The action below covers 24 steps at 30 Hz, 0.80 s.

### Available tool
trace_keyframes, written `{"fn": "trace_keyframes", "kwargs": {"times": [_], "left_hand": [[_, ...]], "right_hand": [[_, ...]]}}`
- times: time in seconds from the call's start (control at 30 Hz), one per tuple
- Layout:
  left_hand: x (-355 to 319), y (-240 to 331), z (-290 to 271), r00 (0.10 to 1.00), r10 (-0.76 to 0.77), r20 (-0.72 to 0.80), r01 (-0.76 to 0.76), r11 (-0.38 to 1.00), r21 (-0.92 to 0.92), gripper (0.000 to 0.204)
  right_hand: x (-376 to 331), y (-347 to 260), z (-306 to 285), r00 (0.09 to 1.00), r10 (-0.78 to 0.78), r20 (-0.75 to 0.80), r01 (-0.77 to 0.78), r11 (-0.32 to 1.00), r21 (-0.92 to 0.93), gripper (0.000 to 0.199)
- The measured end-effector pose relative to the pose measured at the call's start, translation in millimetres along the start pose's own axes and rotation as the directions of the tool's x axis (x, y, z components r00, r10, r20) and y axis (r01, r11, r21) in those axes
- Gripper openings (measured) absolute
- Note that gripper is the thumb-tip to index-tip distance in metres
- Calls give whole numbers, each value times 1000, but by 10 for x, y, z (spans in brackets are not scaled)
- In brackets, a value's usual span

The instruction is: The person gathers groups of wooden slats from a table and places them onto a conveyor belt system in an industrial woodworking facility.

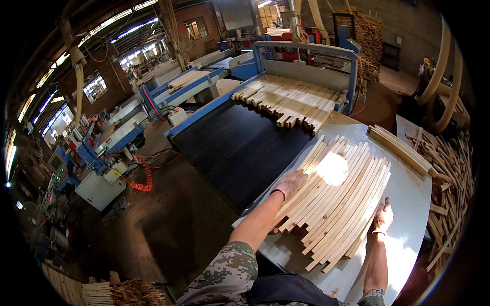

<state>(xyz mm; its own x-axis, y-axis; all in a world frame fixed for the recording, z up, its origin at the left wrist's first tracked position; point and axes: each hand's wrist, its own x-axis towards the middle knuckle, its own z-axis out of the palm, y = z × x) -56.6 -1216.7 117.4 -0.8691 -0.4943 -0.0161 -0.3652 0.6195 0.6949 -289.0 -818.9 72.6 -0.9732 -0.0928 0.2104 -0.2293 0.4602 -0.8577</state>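
Observation:
A broad sheet of pale wooden strips (342,204), laid side by side with uneven ends, lies on a light grey tabletop (408,204). My left hand (290,184), in a work glove, rests against the left edge of the strips with its fingers stretched along them. On the opposite side my right hand (383,218), gloved too, touches the outermost strip, thumb up and fingers extended. Neither hand is wrapped round a strip. Beyond the table, more wooden strips (293,99) lie in rows on a black conveyor belt (237,143), near the machine's blue frame (306,45).
A small stack of longer strips (399,148) lies at the table's far right. Loose scrap wood (449,188) is heaped beyond it. A control cabinet (101,188) and an orange coiled hose (145,179) stand left. Wood pieces (117,293) are piled at lower left.

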Motion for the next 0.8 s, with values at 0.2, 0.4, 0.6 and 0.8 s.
{"fn": "trace_keyframes", "kwargs": {"times": [0.2, 0.4, 0.6, 0.8], "left_hand": [[48, -158, 57, 997, -78, -27, 76, 994, -80, 72], [68, -241, 98, 995, -92, -47, 88, 992, -86, 71], [20, -7, 38, 994, -103, -31, 100, 991, -89, 69], [109, -238, 144, 998, -39, -50, 35, 996, -79, 68]], "right_hand": [[3, 33, 83, 999, -35, -8, 35, 999, -27, 58], [4, 27, 103, 1000, 14, 15, -15, 1000, 22, 57], [70, 142, 57, 999, 36, 21, -37, 999, 26, 53], [67, 184, 117, 1000, 10, 7, -11, 996, 92, 57]]}}
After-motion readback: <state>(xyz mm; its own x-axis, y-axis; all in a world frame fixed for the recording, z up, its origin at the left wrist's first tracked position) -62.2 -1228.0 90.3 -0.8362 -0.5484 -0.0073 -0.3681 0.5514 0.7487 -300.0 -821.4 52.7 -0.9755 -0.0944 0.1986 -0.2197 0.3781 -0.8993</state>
